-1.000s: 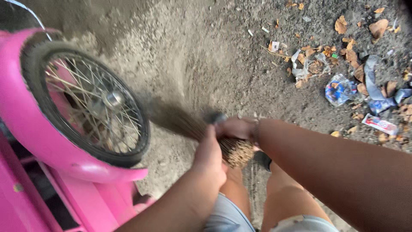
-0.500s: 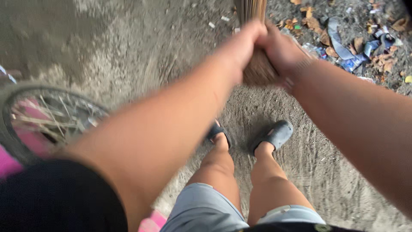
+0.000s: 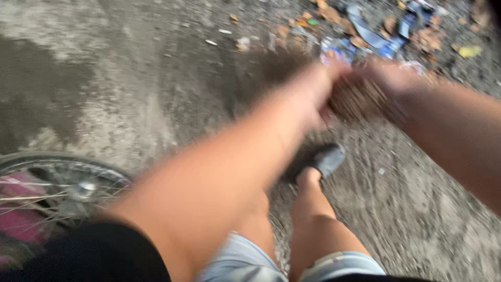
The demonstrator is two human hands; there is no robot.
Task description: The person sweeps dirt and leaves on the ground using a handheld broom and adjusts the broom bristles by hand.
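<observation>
Both hands wrapped tight round a stick broom's bundled end (image 3: 360,99): left hand (image 3: 318,91) and right hand (image 3: 391,81) side by side, blurred, just short of the litter pile (image 3: 365,31). Spoked wheel (image 3: 62,180) well apart from it.

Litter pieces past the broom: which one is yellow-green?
The small yellow-green scrap at the far right of the litter pile, lying alone on the dirt. The wrappers left of it are blue and grey; the leaves are brown.
</observation>
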